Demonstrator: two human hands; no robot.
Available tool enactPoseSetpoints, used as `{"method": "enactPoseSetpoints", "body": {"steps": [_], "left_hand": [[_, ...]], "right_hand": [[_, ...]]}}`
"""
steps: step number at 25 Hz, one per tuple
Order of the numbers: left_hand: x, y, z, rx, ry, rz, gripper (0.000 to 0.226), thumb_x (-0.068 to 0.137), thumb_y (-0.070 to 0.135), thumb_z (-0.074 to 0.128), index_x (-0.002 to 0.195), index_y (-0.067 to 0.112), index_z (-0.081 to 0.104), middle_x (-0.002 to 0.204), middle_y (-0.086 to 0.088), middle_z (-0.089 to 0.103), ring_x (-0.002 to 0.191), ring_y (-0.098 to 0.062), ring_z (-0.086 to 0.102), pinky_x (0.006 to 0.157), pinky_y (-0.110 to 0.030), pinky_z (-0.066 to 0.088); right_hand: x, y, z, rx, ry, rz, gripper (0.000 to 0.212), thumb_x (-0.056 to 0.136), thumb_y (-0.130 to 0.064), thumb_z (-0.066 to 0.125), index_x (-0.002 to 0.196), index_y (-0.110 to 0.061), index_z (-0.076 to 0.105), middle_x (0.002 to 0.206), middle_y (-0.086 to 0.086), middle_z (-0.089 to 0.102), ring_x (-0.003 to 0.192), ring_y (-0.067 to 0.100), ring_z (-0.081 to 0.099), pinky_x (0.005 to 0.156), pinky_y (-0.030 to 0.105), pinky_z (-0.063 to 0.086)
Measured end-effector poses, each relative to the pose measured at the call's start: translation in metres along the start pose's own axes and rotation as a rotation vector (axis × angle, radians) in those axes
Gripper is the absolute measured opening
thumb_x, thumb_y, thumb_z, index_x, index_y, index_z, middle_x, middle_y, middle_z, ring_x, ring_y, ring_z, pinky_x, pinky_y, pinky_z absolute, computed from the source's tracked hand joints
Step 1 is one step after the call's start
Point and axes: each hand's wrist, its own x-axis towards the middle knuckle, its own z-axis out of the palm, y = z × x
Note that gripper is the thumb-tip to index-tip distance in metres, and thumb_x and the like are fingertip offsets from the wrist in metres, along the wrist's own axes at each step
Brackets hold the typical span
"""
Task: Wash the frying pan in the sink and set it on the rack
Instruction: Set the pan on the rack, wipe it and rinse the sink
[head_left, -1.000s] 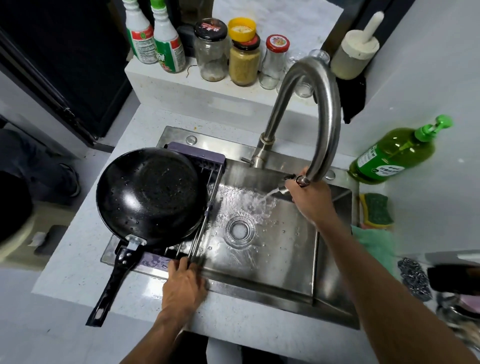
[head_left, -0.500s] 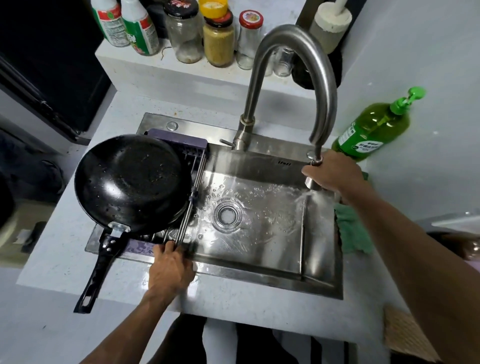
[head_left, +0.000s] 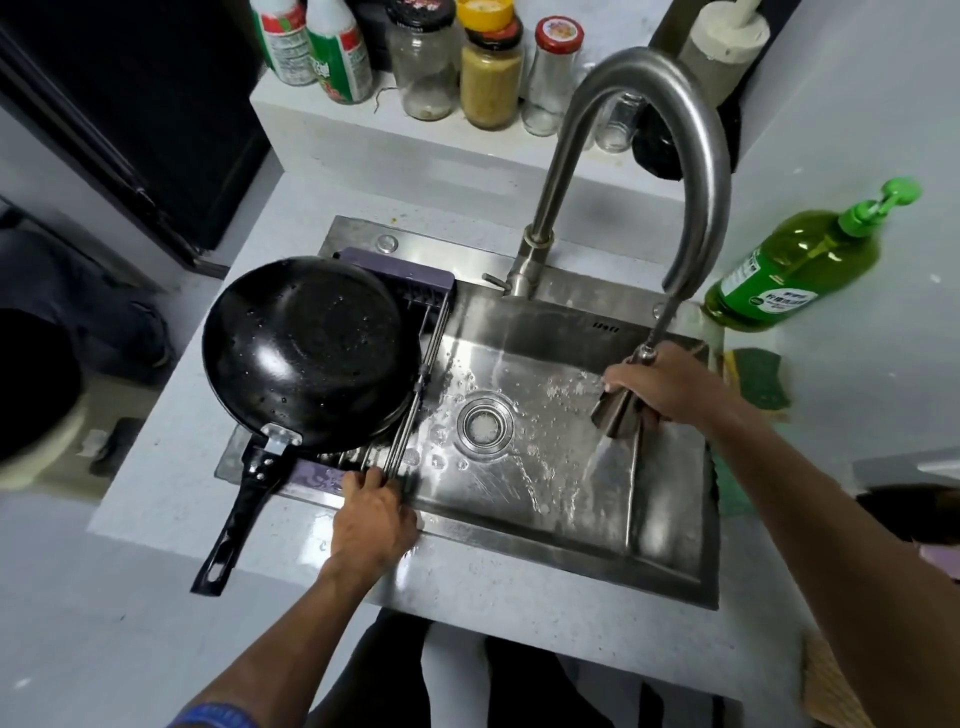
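Pan (head_left: 306, 353) on rack, beside left hand (head_left: 375, 514).

You can read nothing here: the label on the green soap bottle (head_left: 795, 270) beyond your right hand (head_left: 670, 384) and those on the spray bottles (head_left: 311, 47) are too blurred.

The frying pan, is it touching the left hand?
Apart. The head view shows the left hand gripping the rack bars at the sink's front edge, with a plain gap between it and the frying pan handle.
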Motion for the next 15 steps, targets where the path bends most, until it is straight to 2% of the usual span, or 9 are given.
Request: {"method": "enactPoseSetpoints", "body": {"steps": [4, 6, 8, 10, 13, 15], "left_hand": [[0.001, -0.004, 0.001, 0.026, 0.008, 0.024, 0.032, 0.089, 0.037, 0.039, 0.103, 0.02, 0.062, 0.111, -0.002, 0.055, 0.1, -0.021, 0.038, 0.087, -0.03, 0.038], [-0.001, -0.005, 0.002, 0.025, 0.019, 0.029, 0.03, 0.092, 0.034, 0.04, 0.107, 0.018, 0.06, 0.114, -0.004, 0.052, 0.101, -0.021, 0.036, 0.088, -0.03, 0.038], [0.0, -0.004, 0.002, -0.002, 0.03, 0.018, 0.029, 0.093, 0.034, 0.043, 0.109, 0.016, 0.059, 0.118, -0.005, 0.048, 0.105, -0.021, 0.033, 0.087, -0.029, 0.042], [-0.002, -0.003, 0.0, -0.007, 0.024, 0.013, 0.029, 0.093, 0.034, 0.044, 0.11, 0.016, 0.059, 0.119, -0.005, 0.047, 0.106, -0.021, 0.033, 0.086, -0.029, 0.042], [-0.006, 0.001, -0.005, 0.01, 0.025, 0.051, 0.028, 0.095, 0.032, 0.043, 0.114, 0.018, 0.056, 0.119, -0.004, 0.048, 0.108, -0.022, 0.034, 0.086, -0.03, 0.041], [-0.005, 0.001, -0.006, -0.008, 0.022, 0.053, 0.027, 0.094, 0.034, 0.046, 0.114, 0.02, 0.057, 0.119, -0.004, 0.048, 0.107, -0.02, 0.033, 0.085, -0.028, 0.04]], "right_hand": [[-0.001, -0.023, 0.04, 0.159, -0.075, -0.055, 0.026, 0.089, -0.026, 0.066, 0.082, -0.002, 0.072, 0.06, 0.018, 0.067, 0.047, 0.023, 0.059, 0.04, 0.02, 0.039], [-0.001, -0.034, 0.056, 0.209, -0.061, -0.094, 0.024, 0.09, -0.029, 0.064, 0.087, -0.007, 0.073, 0.06, 0.013, 0.07, 0.048, 0.02, 0.061, 0.039, 0.018, 0.039], [0.0, -0.037, 0.062, 0.248, 0.042, -0.11, 0.021, 0.09, -0.029, 0.064, 0.084, -0.011, 0.074, 0.056, 0.004, 0.069, 0.044, 0.013, 0.06, 0.038, 0.018, 0.039], [0.003, -0.039, 0.065, 0.261, 0.119, -0.11, 0.02, 0.088, -0.027, 0.064, 0.08, -0.013, 0.075, 0.059, 0.003, 0.071, 0.043, 0.011, 0.061, 0.038, 0.018, 0.039], [0.001, -0.042, 0.07, 0.247, 0.146, -0.092, 0.019, 0.087, -0.025, 0.064, 0.077, -0.014, 0.074, 0.06, 0.004, 0.072, 0.044, 0.011, 0.063, 0.04, 0.018, 0.04], [0.001, -0.045, 0.071, 0.253, 0.178, -0.074, 0.018, 0.087, -0.025, 0.065, 0.074, -0.017, 0.073, 0.06, 0.0, 0.071, 0.047, 0.006, 0.064, 0.046, 0.02, 0.044]]}}
